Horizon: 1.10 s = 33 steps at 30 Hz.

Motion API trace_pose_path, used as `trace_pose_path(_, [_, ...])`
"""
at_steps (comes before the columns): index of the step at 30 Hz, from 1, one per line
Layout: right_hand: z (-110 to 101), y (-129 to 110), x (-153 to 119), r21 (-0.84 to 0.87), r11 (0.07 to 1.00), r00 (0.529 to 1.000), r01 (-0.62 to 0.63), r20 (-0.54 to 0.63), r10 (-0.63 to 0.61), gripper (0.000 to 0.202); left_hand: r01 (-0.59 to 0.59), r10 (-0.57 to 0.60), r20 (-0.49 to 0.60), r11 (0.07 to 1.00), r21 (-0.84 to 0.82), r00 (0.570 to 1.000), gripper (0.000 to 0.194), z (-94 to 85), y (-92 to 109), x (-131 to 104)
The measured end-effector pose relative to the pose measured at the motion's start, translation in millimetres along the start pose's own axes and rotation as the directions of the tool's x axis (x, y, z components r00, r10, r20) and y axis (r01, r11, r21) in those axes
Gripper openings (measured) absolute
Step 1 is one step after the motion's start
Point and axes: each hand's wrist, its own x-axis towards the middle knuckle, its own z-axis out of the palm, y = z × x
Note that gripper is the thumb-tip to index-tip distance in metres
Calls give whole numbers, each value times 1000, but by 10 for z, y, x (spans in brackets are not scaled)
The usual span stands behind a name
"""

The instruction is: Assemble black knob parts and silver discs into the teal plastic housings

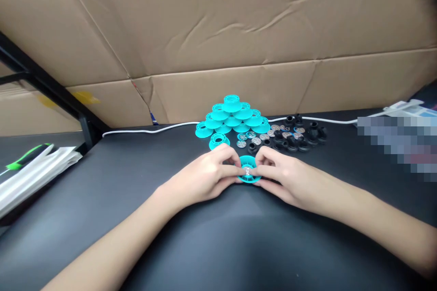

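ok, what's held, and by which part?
Teal ring, by opposite sides of its rim: left hand and right hand, fingertips at the silver disc inside.

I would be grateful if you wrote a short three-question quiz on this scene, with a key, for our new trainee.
1. True or false: the left hand and the right hand both touch the same flared turquoise part.
2. Multiple choice: from the wearer's view, where do the black fittings lie relative to the turquoise stack?
A) to its left
B) to its right
C) on top of it
3. Short answer: what shows in the middle of the part between the hands?

Key: 1. True. 2. B. 3. A small silvery piece, partly covered by fingertips.
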Motion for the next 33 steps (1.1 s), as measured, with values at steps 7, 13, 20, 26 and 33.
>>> trace_pose_path(7, [8, -25, 9, -26, 1000, 1000, 6, -11, -7, 21, 6, -6, 15, 1000, 5, 1000, 27, 10, -2, -9])
trace_pose_path(13, [12, -8, 9, -20, 999, 999, -33, 12, 33, 23, 10, -10, 17, 1000, 25, 1000, 28, 41, -5, -3])
trace_pose_path(20, [32, -8, 0, -19, 999, 998, -48, 30, 48, 22, -77, 78, -18, 995, 60, 997, 27, 35, -25, 3])
trace_pose_path(26, [16, -5, 24, -21, 1000, 997, -7, -75, 6, 26, -66, 62, -180, 998, -17, 982, 20, 14, -46, 6])
trace_pose_path(33, [2, 4, 85, -10, 1000, 904, 0, -427, -5, 42, 80, -195, -343, 943, -322, 919, 17, 40, -17, 43])
